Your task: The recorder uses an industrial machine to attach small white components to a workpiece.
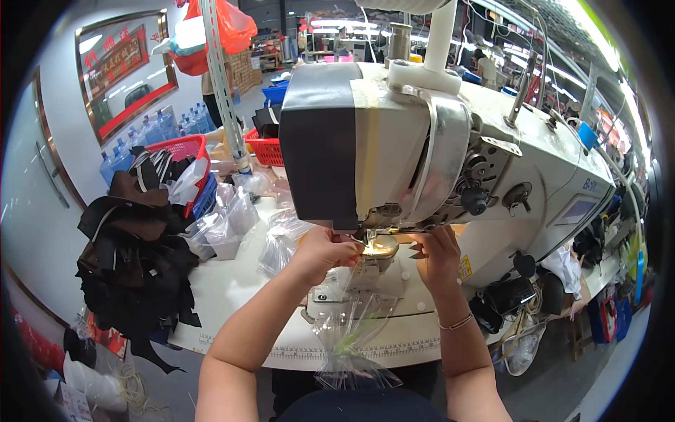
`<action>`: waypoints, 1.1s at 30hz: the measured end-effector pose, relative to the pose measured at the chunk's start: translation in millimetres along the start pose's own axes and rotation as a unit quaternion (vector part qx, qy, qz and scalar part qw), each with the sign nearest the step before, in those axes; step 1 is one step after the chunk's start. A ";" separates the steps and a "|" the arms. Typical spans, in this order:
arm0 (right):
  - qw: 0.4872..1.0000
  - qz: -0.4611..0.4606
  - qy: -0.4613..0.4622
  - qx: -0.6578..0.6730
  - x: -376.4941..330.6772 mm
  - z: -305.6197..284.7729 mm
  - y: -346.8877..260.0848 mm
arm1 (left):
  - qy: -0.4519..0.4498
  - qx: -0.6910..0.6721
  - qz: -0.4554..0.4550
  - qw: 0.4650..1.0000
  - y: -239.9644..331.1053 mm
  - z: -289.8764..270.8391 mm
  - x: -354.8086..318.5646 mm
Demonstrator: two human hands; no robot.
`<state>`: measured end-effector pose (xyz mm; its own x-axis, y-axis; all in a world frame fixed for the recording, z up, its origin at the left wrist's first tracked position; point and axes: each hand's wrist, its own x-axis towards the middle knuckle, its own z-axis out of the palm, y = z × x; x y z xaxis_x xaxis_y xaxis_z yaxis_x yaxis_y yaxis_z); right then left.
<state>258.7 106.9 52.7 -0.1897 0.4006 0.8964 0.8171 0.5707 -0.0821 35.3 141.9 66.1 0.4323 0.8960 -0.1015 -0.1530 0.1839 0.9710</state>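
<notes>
A large industrial sewing machine (394, 141) with a dark grey end cover stands over the white table. Under its head, left of the lit needle area (380, 246), my left hand (327, 252) is closed in a pinch. What its fingertips hold, if anything, is too small to make out. On the other side of the needle area, my right hand (437, 257) has its fingers curled beneath the machine arm; small dark spots show at the fingertips, and anything held is unclear. A clear plastic bag (351, 344) hangs over the table's front edge below the hands.
Dark fabric pieces (133, 260) pile up and droop over the left side. Clear plastic bags (228, 218) lie on the table beside a red basket (183, 146). A measuring tape (281, 351) runs along the front edge. Cords and a black box (511, 295) sit at right.
</notes>
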 end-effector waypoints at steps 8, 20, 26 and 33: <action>1.000 -0.014 0.014 -0.014 -1.1 -3.8 -5.9 | -0.031 -0.012 -0.022 0.999 6.5 -8.6 8.1; 0.999 -0.029 0.009 -0.015 1.0 -7.8 -10.9 | -0.045 -0.034 -0.028 0.998 8.2 -9.2 12.6; 0.999 0.016 -0.031 0.007 -1.5 -1.0 0.2 | -0.025 -0.026 -0.030 0.999 6.1 -7.5 8.7; 0.998 0.004 -0.064 -0.017 -8.4 21.9 30.4 | 0.036 -0.045 -0.026 0.998 -8.3 1.1 5.6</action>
<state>273.3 136.6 33.1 -0.2493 0.4944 0.8327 0.8368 0.5428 -0.0717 40.0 145.0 57.7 0.3774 0.9103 -0.1701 -0.2120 0.2638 0.9410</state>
